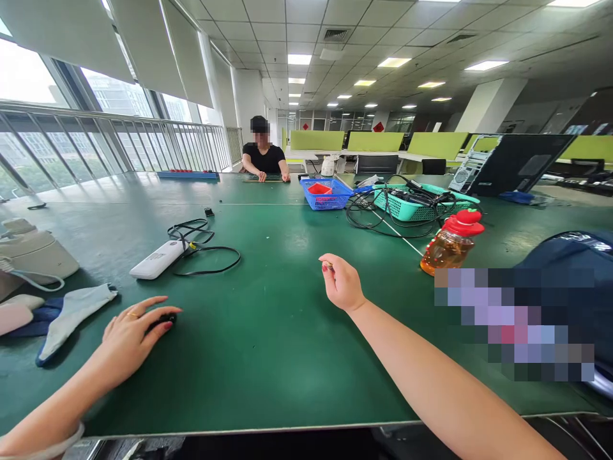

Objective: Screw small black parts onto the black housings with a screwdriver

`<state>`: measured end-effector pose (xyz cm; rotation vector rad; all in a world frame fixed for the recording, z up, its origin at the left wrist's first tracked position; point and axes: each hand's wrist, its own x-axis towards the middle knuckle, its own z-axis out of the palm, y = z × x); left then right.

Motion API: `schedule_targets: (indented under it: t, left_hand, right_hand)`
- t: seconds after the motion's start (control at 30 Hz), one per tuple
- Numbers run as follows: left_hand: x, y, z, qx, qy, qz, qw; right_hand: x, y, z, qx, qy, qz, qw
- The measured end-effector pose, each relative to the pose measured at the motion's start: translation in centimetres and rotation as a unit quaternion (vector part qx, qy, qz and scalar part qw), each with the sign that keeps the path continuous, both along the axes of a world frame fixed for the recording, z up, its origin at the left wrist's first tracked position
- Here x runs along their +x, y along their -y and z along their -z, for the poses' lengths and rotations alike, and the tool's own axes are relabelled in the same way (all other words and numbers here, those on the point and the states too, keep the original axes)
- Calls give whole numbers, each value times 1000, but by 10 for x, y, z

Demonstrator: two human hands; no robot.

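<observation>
My left hand (128, 333) rests low on the green table at the left, its thumb and fingers around a small black object (165, 319) that they partly cover. What kind of thing it is, I cannot make out. Over the middle of the table, my right hand (342, 281) is closed in a pinch. A tiny brownish thing (328, 265) shows between its thumb and forefinger, too small to name. Beyond my left hand lies a white power bank (159, 259) with a black cable (211, 273).
A bottle of amber drink with a red lid (447, 246) stands right of my right hand. Farther back are a blue basket (328, 199) and a teal basket (400, 207) with tangled cables. Cloth (76, 313) lies far left. Another person (262, 156) sits across the table.
</observation>
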<state>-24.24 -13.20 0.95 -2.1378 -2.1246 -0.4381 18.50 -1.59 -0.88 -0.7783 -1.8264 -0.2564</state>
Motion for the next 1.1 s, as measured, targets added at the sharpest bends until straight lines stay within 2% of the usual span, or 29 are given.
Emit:
schedule_targets:
  t: [0.07, 0.17, 0.23, 0.33, 0.4, 0.5, 0.67, 0.83, 0.93, 1.1]
  left_hand:
    - [-4, 3, -17, 36, 56, -28, 997]
    - [-9, 15, -35, 99, 130, -118, 979]
    - [-10, 23, -38, 100, 158, -153, 971]
    - [-9, 27, -34, 47, 135, -181, 973]
    - [-8, 24, -31, 22, 97, -172, 980]
    - [-9, 16, -31, 5, 56, -120, 991]
    - [-11, 4, -31, -33, 36, -50, 998]
    - [-14, 2, -22, -59, 9, -54, 997]
    - [-19, 7, -15, -42, -43, -47, 997]
    - [-17, 17, -6, 39, -140, -33, 989]
  right_hand:
    - [1, 0, 0, -2, -4, 3, 1000]
    - [3, -1, 0, -8, -9, 8, 1000]
    - [3, -2, 0, -8, -12, 10, 1000]
    - [3, -3, 1, -5, -11, 12, 1000]
    - [3, -3, 1, -5, -7, 13, 1000]
    - [3, -2, 1, -3, -3, 12, 1000]
    - [3, -1, 0, 4, 1, 8, 1000]
    - [2, -1, 0, 7, 13, 9, 1000]
    - [3, -1, 0, 7, 17, 12, 1000]
    - [3, -1, 0, 3, 15, 13, 1000]
